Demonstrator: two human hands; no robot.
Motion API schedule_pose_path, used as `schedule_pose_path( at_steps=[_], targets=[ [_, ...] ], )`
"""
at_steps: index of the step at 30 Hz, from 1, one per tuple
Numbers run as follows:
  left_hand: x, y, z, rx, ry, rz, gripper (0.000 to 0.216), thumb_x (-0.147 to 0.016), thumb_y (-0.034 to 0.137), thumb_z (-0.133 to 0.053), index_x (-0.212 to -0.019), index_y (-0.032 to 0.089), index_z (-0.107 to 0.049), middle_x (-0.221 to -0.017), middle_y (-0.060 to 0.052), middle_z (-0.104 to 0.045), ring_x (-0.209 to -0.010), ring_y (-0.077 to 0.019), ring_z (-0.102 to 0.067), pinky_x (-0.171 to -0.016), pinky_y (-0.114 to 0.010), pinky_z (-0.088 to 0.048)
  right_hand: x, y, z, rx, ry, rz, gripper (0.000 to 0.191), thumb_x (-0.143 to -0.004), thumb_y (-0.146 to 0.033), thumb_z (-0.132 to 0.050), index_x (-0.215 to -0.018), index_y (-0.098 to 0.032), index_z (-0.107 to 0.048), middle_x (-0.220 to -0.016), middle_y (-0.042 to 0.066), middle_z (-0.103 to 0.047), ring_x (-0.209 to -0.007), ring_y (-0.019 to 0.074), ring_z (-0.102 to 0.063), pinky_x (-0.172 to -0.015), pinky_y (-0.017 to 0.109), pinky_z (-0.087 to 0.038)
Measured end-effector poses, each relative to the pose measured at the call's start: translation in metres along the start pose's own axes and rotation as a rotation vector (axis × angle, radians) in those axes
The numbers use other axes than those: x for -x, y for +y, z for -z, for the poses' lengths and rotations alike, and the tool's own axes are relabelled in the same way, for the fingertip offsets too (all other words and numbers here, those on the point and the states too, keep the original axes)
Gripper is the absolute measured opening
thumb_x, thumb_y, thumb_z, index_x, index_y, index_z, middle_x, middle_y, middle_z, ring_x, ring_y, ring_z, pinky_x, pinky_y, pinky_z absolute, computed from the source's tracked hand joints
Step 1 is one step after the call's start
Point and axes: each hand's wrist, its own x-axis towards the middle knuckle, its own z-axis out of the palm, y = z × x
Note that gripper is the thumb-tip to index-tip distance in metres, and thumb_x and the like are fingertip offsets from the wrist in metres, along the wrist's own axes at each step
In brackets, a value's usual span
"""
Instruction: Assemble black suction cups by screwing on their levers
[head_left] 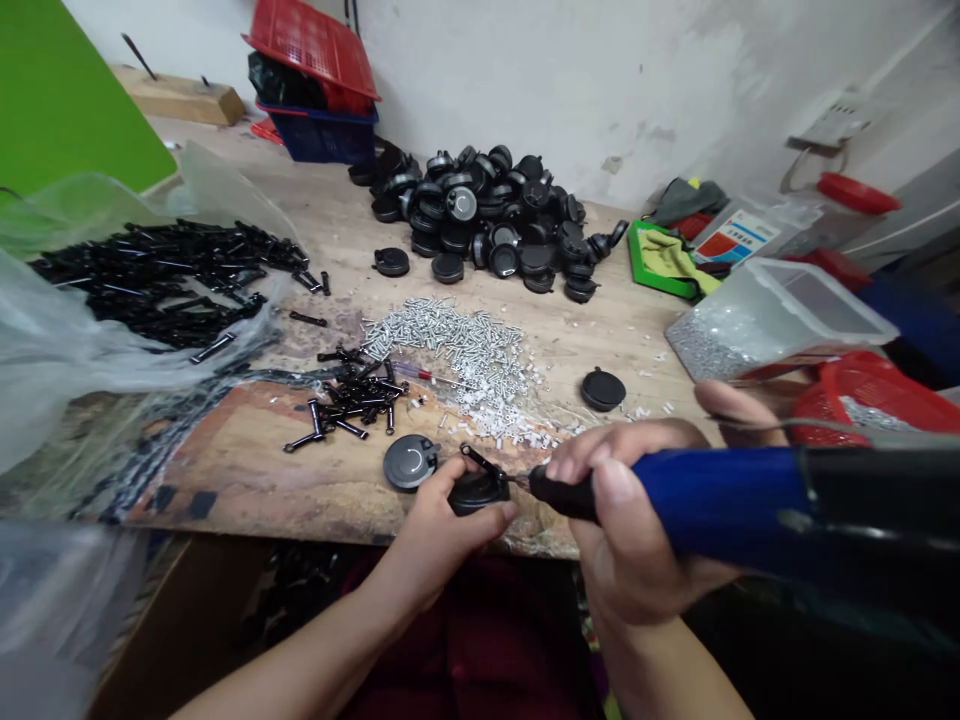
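Note:
My left hand (442,525) is closed round a round black plastic part (477,490) at the table's front edge; a thin black arm sticks up from the part. My right hand (637,510) grips a blue and black electric screwdriver (720,500), whose tip touches the part from the right. A second round black part (410,463) with a grey face lies just left of my left hand. Behind them spreads a heap of small silver screws (457,345) and white bits, and a small cluster of black rods (352,395).
A pile of black round parts (487,215) sits at the back centre, and one lone black disc (603,389) at right. Clear bags with black rods (165,275) lie left. A clear tub of screws (765,320), red baskets (870,395) and a green tray (660,262) stand right.

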Motion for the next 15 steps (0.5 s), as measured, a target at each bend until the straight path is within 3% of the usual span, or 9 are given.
schedule_pose_path(
  at_steps=[2, 4, 7, 9, 13, 15],
  targets=[
    [0.0, 0.002, 0.001, 0.016, -0.014, 0.009, 0.03, -0.067, 0.029, -0.074, -0.084, 0.018, -0.052, -0.062, 0.006, -0.05, -0.049, -0.0059, -0.041, -0.045, -0.018, -0.033, -0.011, 0.0, -0.002, -0.101, 0.108, -0.02, 0.048, -0.077, -0.012, -0.06, -0.119, -0.025, -0.041, -0.069, -0.005, -0.051, -0.051, 0.014, -0.055, -0.05, 0.034, -0.052],
    [0.0, 0.003, 0.003, 0.043, -0.034, 0.008, 0.03, -0.068, 0.028, -0.074, -0.084, 0.018, -0.051, -0.061, 0.006, -0.048, -0.046, -0.005, -0.038, -0.043, -0.018, -0.031, -0.022, 0.004, -0.003, -0.062, 0.159, -0.021, 0.047, -0.077, -0.014, -0.063, -0.118, -0.026, -0.045, -0.072, -0.004, -0.051, -0.051, 0.0131, -0.055, -0.05, 0.033, -0.051],
    [0.002, 0.005, 0.005, 0.076, -0.081, 0.01, 0.029, -0.07, 0.028, -0.073, -0.088, 0.017, -0.053, -0.063, 0.006, -0.049, -0.044, -0.0039, -0.037, -0.044, -0.019, -0.03, -0.032, 0.015, 0.001, 0.052, 0.129, -0.034, 0.045, -0.078, -0.019, -0.064, -0.119, -0.028, -0.047, -0.075, -0.003, -0.052, -0.055, 0.0131, -0.055, -0.055, 0.032, -0.051],
    [0.005, 0.009, 0.007, 0.086, -0.082, 0.021, 0.03, -0.07, 0.028, -0.072, -0.09, 0.018, -0.054, -0.065, 0.005, -0.049, -0.044, -0.0034, -0.035, -0.043, -0.019, -0.028, -0.029, 0.021, 0.006, 0.123, 0.1, -0.033, 0.048, -0.079, -0.019, -0.065, -0.122, -0.029, -0.047, -0.087, 0.0, -0.056, -0.07, 0.0159, -0.059, -0.067, 0.036, -0.053],
    [0.01, 0.021, 0.011, -0.058, 0.014, -0.019, 0.029, -0.066, 0.027, -0.074, -0.089, 0.017, -0.059, -0.07, 0.002, -0.058, -0.053, -0.008, -0.047, -0.05, -0.02, -0.036, 0.003, 0.028, 0.014, 0.401, 0.275, 0.392, 0.066, -0.067, -0.013, -0.074, -0.127, -0.029, -0.051, -0.123, 0.006, -0.045, -0.113, 0.0241, -0.048, -0.096, 0.041, -0.045],
    [0.011, 0.025, 0.013, -0.214, 0.016, -0.1, 0.031, -0.065, 0.022, -0.073, -0.093, 0.017, -0.061, -0.081, -0.002, -0.064, -0.069, -0.0147, -0.057, -0.063, -0.024, -0.043, 0.021, 0.032, 0.013, 0.462, -0.021, 0.354, 0.051, -0.072, -0.017, -0.071, -0.12, -0.025, -0.056, -0.116, 0.007, -0.049, -0.107, 0.0231, -0.051, -0.092, 0.039, -0.048]
  ],
)
